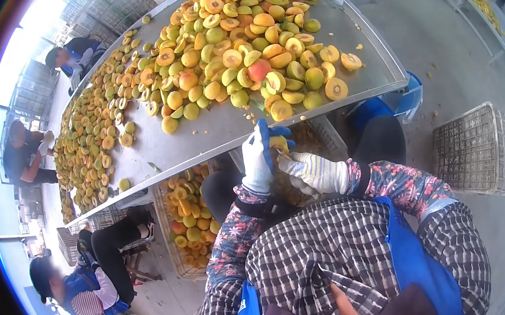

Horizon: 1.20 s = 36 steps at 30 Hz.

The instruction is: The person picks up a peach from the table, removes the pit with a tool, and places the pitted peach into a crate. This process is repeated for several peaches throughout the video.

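Observation:
My left hand (pixel 259 160), in a white glove with a blue palm, is closed round a yellow peach half (pixel 279 144) just below the table's front edge. Close beside it, my right hand (pixel 318 172), in a striped white glove, is pinched with its fingertips at the fruit. Whatever sits between those right fingers is too small to make out. Beyond both hands, a large heap of halved yellow peaches (pixel 217 56) covers much of the metal table (pixel 183 143). Under my hands stands a crate (pixel 327 137), partly hidden by them.
A crate of peach halves (pixel 188 216) stands left of my knees. To the right are a blue bin (pixel 406 101) and a white plastic crate (pixel 476 149) on the floor. Several other people sit or stand along the left, one person (pixel 88 291) seated nearby.

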Motion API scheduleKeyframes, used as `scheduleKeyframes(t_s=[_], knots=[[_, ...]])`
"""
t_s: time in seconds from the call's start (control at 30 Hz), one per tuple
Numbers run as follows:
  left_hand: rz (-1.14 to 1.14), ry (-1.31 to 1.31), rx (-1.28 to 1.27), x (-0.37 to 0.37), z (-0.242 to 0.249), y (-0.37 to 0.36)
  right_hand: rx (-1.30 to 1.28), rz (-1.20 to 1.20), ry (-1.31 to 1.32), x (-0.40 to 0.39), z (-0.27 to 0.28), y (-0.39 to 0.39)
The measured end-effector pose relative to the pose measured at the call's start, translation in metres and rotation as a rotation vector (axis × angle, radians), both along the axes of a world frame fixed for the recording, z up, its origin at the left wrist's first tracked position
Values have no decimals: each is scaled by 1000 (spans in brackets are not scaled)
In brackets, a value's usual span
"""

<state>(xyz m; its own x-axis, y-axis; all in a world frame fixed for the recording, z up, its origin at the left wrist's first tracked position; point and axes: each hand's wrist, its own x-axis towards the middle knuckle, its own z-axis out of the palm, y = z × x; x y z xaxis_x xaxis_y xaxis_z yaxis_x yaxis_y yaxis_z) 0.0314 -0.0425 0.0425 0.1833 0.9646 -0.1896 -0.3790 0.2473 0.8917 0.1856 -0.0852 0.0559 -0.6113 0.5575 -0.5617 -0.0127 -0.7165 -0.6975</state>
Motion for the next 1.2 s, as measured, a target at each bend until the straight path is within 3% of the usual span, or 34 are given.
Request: scheduleKeyframes(t_s=[0.1,0.13,0.17,0.2,0.27,0.33,0.57,0.63,0.67,0.73,0.77,0.83,0.87,0.9,0.93,0.97,1.0,1.07,1.13,1.17,1.2], knots=[[10,86,69,-1,-4,1,157,13,-28,-1,-5,-3],[-39,99,18,-2,-5,4,157,14,-30,-5,-31,0],[-89,113,-38,-2,-6,4,722,-128,-145,-14,-74,4],[-86,113,-42,-3,-6,1,1287,-273,-258,-23,-73,5],[-126,158,-142,-3,-1,3,1222,-337,-163,-19,-67,1],[-126,133,-69,-3,-7,1,-113,-21,116,0,1,-6],[-212,14,128,-8,-19,-2,-158,-40,157,7,10,-13],[-36,-353,-318,-7,-7,-5,-164,-21,222,12,20,-16],[52,-473,-352,-15,-22,0,-164,-6,221,15,22,-16],[350,-185,-35,-14,4,-15,-54,-56,234,20,24,-15],[162,-289,-262,-49,9,-10,-17,-69,217,24,17,-14],[388,-64,-48,-96,3,-13,122,-38,136,30,-4,-14],[504,34,40,-109,29,-22,257,-14,51,34,-8,-13],[600,259,190,-122,50,-31,265,101,-77,41,-3,-10],[528,758,402,-157,46,-35,483,236,-277,44,-19,-8],[542,767,90,-188,39,-34,711,250,-404,48,-36,-10],[526,1157,102,-218,17,-34,935,263,-532,50,-45,-13],[362,2115,698,-228,6,-34,905,308,-610,47,-34,-14],[343,1449,308,-170,41,-13,879,345,-692,45,-31,-11],[308,1286,192,-149,35,-2,921,322,-732,44,-33,-11],[222,1330,307,-125,33,12,965,298,-772,44,-34,-10]])
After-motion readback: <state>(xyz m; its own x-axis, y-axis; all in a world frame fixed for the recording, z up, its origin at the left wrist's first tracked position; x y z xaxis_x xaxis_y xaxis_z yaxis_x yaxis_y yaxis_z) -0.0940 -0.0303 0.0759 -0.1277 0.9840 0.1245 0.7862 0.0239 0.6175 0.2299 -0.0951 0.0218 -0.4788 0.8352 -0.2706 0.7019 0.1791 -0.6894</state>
